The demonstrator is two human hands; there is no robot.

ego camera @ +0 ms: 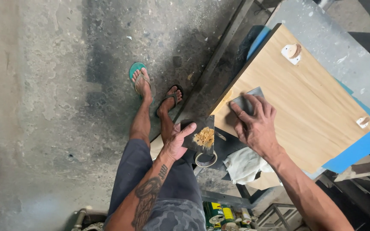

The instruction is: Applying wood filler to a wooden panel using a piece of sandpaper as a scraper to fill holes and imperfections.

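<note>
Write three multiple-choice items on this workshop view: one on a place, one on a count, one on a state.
1. Where does the right hand press the grey flat scraper?
A. At the near corner of the wooden panel
B. On the concrete floor
C. On the white rag

2. How many round cut-outs with white plates show on the panel?
A. One
B. Two
C. Four

3. What state is the dark board in the left hand?
A. Wiped clean
B. Carrying a dab of tan putty
C. Lying on the floor

Answers:
1 A, the fingers hold the scraper flat on the panel's corner nearest the person.
2 B, one cut-out sits at the far edge and one at the right edge.
3 B, a yellowish lump sits on the held board.
</note>
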